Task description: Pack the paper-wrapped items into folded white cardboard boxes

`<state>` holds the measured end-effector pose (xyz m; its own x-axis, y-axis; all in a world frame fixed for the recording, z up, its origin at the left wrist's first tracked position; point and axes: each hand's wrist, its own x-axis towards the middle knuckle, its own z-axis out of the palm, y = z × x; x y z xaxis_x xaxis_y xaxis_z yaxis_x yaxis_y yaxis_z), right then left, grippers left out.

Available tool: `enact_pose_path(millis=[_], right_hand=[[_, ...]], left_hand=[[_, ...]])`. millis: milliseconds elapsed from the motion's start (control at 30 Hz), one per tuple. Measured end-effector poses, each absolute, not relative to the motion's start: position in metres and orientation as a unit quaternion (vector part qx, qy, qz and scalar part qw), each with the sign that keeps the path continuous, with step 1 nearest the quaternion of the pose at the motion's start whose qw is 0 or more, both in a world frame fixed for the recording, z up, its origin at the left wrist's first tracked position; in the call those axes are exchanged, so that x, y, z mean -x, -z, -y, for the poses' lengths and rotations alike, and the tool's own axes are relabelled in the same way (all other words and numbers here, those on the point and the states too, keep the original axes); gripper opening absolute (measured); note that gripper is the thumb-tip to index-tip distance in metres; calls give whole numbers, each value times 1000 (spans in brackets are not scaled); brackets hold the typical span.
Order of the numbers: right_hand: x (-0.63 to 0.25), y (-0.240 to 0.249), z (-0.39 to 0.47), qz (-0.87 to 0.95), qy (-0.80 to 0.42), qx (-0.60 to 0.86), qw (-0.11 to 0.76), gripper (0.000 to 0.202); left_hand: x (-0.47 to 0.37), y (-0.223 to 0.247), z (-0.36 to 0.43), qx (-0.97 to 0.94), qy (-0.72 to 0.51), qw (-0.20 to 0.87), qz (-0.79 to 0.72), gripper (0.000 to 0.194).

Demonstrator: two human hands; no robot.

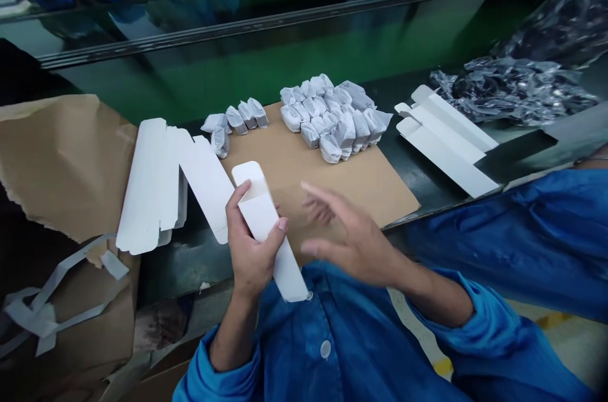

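Note:
A long white cardboard box (273,237) is wrapped by the fingers of my left hand (254,247), which holds it tilted in front of my chest. Its upper end stands open with a flap up; the lower end points toward my jacket. Apart from the box, to its right, my right hand (349,234) hangs in the air with fingers spread and nothing in them, a little blurred. Beyond both hands, several small paper-wrapped pieces (332,114) sit in a cluster on a brown cardboard sheet (370,183). A smaller group of wrapped pieces (237,120) lies at the sheet's left corner.
Flattened white boxes (147,187) are stacked on the left beside brown paper (61,161). More unfolded white boxes (446,136) lie at right, near crumpled clear plastic (517,88). A blue sleeve of another person (517,237) is close on the right. A green panel (285,54) runs behind.

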<state>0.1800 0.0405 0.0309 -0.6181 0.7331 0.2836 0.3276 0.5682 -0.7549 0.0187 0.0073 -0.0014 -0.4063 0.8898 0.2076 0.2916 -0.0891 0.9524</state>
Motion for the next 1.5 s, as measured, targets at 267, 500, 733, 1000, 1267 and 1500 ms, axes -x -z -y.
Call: enact_pose_path(millis=[267,500,733,1000,1267,1500], right_hand=[[-179,-37,-91,704,-538,265,381,24],[-167,-42,-101,579,-708,256,312,30],[-166,-40,-87,594,-683,273,326,26],[-166,-37,-83,579,-701,261,323,17],[-172,-31,-69,676,-594,237,367,10],[-168,-18,-60,773,-409,232,426,6]], left_hand=[[-6,-3,5,-599,-482,249,-590,47],[-12,-3,1,-635,-426,224,-605,42],[-23,12,2,-628,-510,93,-581,78],[-19,7,8,-681,-396,92,-609,90],[-16,5,11,-680,-417,134,-588,86],[-23,7,8,-676,-433,153,-577,72]])
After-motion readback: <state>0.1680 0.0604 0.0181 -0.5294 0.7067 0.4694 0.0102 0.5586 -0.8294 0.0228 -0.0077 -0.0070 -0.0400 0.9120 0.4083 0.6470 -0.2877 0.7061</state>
